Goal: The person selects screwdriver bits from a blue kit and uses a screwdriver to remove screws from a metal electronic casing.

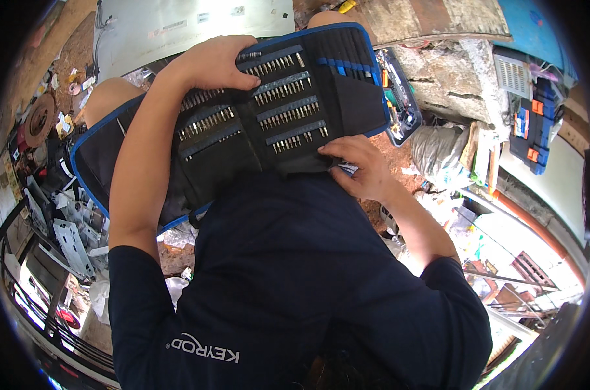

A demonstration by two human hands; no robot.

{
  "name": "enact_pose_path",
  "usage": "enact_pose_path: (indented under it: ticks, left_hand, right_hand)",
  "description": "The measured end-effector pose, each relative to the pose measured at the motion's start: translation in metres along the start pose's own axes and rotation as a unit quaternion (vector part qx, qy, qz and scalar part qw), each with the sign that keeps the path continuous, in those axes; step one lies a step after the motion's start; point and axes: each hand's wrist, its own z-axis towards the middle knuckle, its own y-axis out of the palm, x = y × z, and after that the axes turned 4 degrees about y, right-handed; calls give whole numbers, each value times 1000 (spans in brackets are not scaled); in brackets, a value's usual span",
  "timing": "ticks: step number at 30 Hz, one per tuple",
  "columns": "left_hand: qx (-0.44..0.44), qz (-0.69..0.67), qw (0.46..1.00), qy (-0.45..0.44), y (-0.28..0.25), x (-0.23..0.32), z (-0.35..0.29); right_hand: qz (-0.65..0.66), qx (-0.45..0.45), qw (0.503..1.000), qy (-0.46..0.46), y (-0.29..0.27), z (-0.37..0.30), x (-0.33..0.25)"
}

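Across my lap lies an unfolded black fabric tool case (220, 153) with blue edging. Several rows of metal screwdriver bits (287, 94) stand in its elastic strips, in both middle panels. My left hand (220, 62) is closed over the case's far edge, the thumb lying on the front beside the bits; its other fingers are partly hidden. Next to that thumb a small dark cylinder (249, 57) sits in the case. At the near right edge, my right hand (360, 168) is bent into a pinch around something dark and silvery (348, 167), too small to name.
Beyond the case stands a white metal panel (191, 23). An open tray of small parts (399, 97) is at the right, with a blue toolbox with orange latches (534, 127) farther off. Metal scrap (70, 244) litters the left side. A wooden board (438, 19) lies at the back.
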Motion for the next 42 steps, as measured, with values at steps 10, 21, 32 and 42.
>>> enact_pose_path:
  ticks: [10, 21, 32, 42]
  left_hand:
    - [-11, 0, 1000, 0, -1, 0, 0]
    - [16, 20, 1000, 14, 5, -6, 1]
    - [-6, -6, 1000, -4, 0, 1, 0]
    - [-7, 4, 1000, -2, 1, -1, 1]
  right_hand:
    - [1, -15, 1000, 12, -1, 4, 1]
    - [-6, -23, 1000, 8, -3, 5, 1]
    - [4, -16, 1000, 2, -2, 5, 2]
    - [20, -16, 1000, -10, -4, 5, 1]
